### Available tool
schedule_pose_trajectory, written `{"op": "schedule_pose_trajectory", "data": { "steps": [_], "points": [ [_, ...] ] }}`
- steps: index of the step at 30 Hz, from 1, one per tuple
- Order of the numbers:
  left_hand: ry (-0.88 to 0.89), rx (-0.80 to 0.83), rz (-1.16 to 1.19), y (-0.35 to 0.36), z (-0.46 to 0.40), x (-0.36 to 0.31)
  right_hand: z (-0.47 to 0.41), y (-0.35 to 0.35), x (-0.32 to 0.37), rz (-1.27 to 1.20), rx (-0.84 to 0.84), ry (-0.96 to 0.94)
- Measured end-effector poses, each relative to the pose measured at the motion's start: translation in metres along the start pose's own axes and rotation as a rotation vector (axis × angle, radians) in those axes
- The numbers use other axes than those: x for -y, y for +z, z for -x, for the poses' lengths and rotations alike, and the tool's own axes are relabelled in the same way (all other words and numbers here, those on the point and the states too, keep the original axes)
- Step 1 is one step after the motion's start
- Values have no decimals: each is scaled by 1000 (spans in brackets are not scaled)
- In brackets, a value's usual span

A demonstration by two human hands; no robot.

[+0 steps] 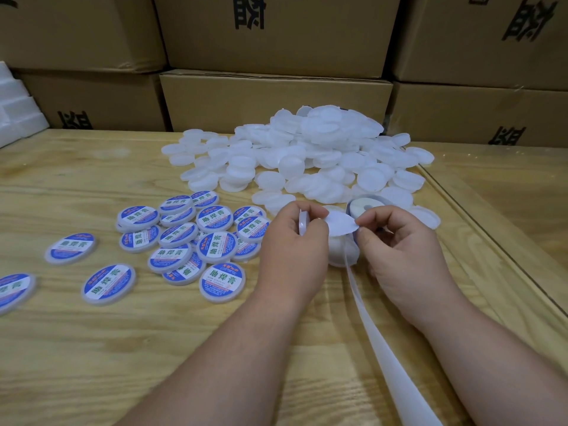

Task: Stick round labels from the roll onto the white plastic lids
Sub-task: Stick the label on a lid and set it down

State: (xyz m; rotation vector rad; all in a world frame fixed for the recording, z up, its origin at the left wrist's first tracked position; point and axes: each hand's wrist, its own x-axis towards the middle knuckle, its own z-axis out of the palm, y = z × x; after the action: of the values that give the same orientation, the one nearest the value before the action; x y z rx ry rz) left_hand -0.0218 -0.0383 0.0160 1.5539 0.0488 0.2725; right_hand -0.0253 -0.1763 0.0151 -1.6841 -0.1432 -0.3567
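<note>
Your left hand (302, 238) gripped a bare lid (302, 224); your right hand (396, 241) pinched a label (341, 224) beside it. Roughly twenty labelled lids (215, 218) lay on the bench (92, 348); a large pile (307, 149) remained.

Even, soft indoor light, likely from overhead; shadows faint under both forearms. White lid pile (307, 152) nearly blown out, edges hard to separate. Cardboard boxes (273, 35) behind dimmer. Wide-angle bowing at frame edges; labelled lid at far left (13, 290) smeared, soft.
</note>
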Motion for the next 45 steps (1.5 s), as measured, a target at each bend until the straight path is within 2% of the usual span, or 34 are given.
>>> {"op": "schedule_pose_trajectory", "data": {
  "steps": [7,12,16,20,26,34,45],
  "points": [
    [64,80,227,-2,3,-5,0,0,5,-74,-45,13],
    [63,100,372,-7,2,-6,-1,-4,8,-247,-10,185],
    [49,79,347,-5,2,-8,-6,-9,13,-548,154,420],
    [6,85,279,-8,3,-13,-8,-15,16,-697,309,573],
    [-63,33,300,-9,0,-16,-10,-18,16,-771,420,669],
    [-78,166,412,-8,-1,-10,-8,-16,17,-710,473,689],
    [-95,208,339,-8,-1,-12,-9,-16,17,-698,492,698]
  ]
}}
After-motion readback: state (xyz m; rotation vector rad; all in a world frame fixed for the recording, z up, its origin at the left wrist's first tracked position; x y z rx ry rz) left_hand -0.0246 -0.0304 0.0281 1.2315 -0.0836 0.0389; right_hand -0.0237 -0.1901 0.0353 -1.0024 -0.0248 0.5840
